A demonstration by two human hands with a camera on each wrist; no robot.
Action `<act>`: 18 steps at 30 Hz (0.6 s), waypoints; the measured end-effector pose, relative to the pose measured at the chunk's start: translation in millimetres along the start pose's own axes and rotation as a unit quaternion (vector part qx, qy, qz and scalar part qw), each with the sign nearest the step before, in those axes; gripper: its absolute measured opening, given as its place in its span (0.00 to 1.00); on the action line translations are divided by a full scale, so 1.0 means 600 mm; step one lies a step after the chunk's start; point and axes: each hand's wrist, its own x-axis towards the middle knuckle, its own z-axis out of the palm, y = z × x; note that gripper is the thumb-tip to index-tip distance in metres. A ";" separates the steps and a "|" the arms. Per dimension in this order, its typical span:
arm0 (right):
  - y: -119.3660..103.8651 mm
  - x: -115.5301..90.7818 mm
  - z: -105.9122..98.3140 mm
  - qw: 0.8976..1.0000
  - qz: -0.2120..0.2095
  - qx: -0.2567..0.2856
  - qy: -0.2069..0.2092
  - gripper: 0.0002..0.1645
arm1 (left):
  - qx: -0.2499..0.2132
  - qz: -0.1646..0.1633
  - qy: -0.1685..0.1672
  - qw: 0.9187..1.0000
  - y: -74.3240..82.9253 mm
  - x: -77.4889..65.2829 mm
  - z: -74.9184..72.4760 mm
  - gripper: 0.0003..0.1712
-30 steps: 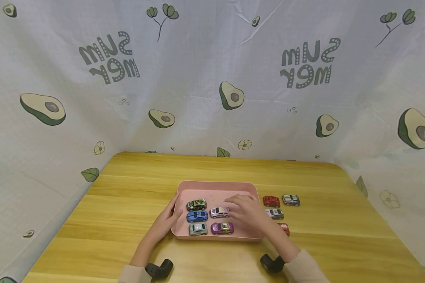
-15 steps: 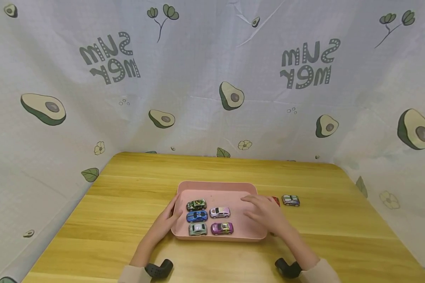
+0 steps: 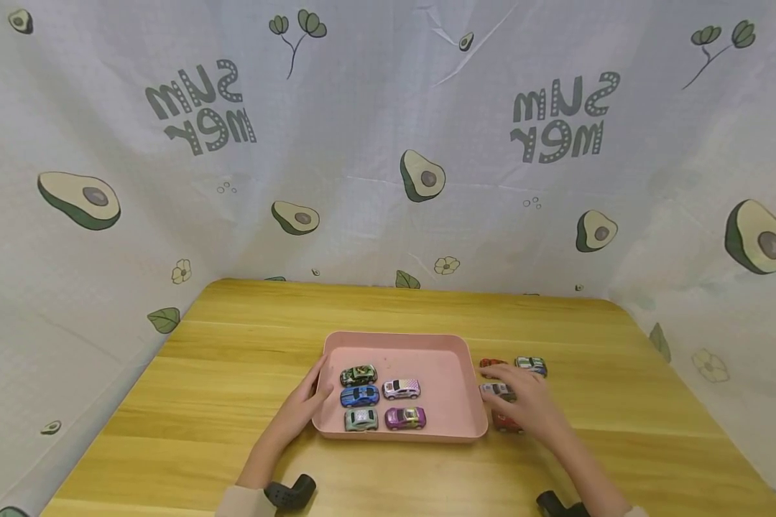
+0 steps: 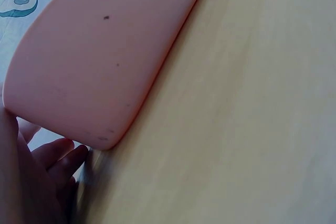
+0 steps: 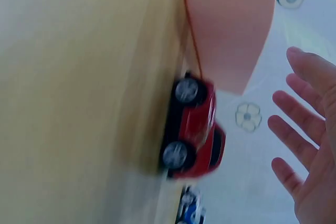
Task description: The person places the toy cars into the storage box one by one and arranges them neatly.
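Note:
My left hand (image 3: 297, 408) grips the left wall of a pink tray (image 3: 440, 362), thumb over the rim and fingers outside. In the tray stand a camouflage toy car (image 3: 358, 374), a blue one (image 3: 360, 396), a pale green one (image 3: 361, 419), a white one (image 3: 401, 388) and a purple one (image 3: 405, 417). My right hand (image 3: 529, 403) hovers open and empty over the cars right of the tray. Near its fingers are a grey toy car (image 3: 498, 390) and a red toy car (image 3: 506, 422), both partly covered. The right wrist view shows a red car (image 5: 197, 129) beside the tray.
Another red toy car (image 3: 491, 363) and a white-and-green toy car (image 3: 532, 365) stand farther back on the right. The wooden table (image 3: 233, 359) ends at a pale printed curtain (image 3: 362, 108) behind it. Black wrist straps (image 3: 291, 493) sit on the forearms.
My right hand has moved right, from over the tray to above the cars beside it, uncovering the tray's right side. The left hand and the cars have stayed put.

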 end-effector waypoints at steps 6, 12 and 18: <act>0.017 -0.020 -0.016 0.999 0.031 -0.007 -0.015 0.25 | -0.001 0.001 -0.003 1.000 0.000 0.001 0.000 0.36; 0.027 -0.034 -0.021 0.999 0.035 -0.014 -0.001 0.26 | 0.000 0.003 -0.005 1.000 0.000 0.000 -0.001 0.36; 0.049 -0.039 -0.019 0.999 0.039 -0.011 0.016 0.25 | 0.003 0.008 -0.002 1.000 -0.001 0.001 -0.002 0.36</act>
